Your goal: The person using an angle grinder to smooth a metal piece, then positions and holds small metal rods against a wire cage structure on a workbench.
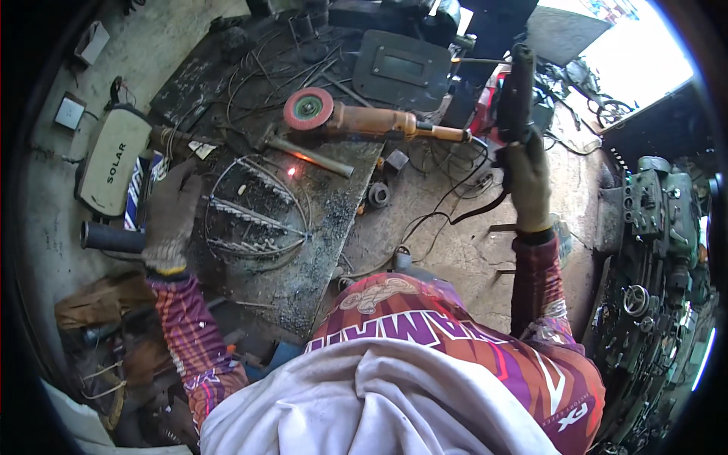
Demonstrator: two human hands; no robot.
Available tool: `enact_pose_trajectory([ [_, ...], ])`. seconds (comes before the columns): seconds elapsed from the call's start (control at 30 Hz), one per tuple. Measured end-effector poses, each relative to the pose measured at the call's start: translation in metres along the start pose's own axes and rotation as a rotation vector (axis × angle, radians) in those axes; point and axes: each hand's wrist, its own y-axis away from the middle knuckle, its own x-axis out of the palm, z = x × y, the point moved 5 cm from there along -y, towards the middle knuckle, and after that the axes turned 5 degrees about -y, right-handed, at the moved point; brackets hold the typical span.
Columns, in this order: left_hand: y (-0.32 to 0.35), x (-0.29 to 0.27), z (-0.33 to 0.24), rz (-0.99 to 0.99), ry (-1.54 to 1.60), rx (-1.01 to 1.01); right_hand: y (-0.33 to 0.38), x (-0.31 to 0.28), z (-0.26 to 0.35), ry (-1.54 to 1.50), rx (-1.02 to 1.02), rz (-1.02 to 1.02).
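My right hand (528, 182), gloved, is raised at the right and wrapped round a black welding electrode holder (517, 95). A thin electrode (481, 60) sticks out leftward from its top, its tip glowing orange. On the left, my gloved left hand (173, 216) hovers or rests beside a round metal frame (309, 216), fingers stretched out. Ribbed bars (254, 214) cross the frame inside its ring. A red-orange glowing spot (291, 172) shows near its upper edge. Right by my left wrist is a black cylinder (112, 236); whether they touch, I cannot tell.
An orange angle grinder (371, 121) with a red flap disc and a hammer (315, 157) lie beyond the frame on the metal worktop (334, 243). Farther back is a dark welding shield (402, 67). Cables (436, 216) trail across the floor. A lathe-like machine (652, 250) stands right.
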Motion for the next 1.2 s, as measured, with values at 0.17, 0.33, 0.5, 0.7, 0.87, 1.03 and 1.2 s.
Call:
enact_pose_trajectory([
  [0.17, 0.025, -0.009, 0.019, -0.096, 0.212, -0.010, -0.052, -0.086, 0.013, 0.343, 0.015, -0.269],
  [0.33, 0.072, -0.039, 0.033, -0.146, 0.282, -0.177, -0.159, -0.130, -0.009, 0.081, -0.104, -0.200],
  [0.5, 0.108, -0.027, 0.003, -0.232, 0.222, -0.315, -0.282, -0.140, -0.092, -0.232, -0.056, -0.082],
  [0.7, 0.168, 0.008, -0.061, -0.288, 0.218, -0.560, -0.357, -0.075, -0.149, -0.324, 0.019, 0.180],
  [0.87, 0.222, 0.009, -0.123, -0.218, 0.114, -0.864, -0.396, -0.029, -0.185, -0.275, 0.094, 0.394],
  [1.03, 0.263, 0.047, -0.144, -0.426, 0.237, -0.797, -0.441, -0.048, -0.243, 0.446, -0.453, 0.567],
  [1.2, 0.250, 0.063, -0.180, -0.413, 0.336, -0.985, -0.432, -0.037, -0.272, 0.087, 0.137, 0.563],
])
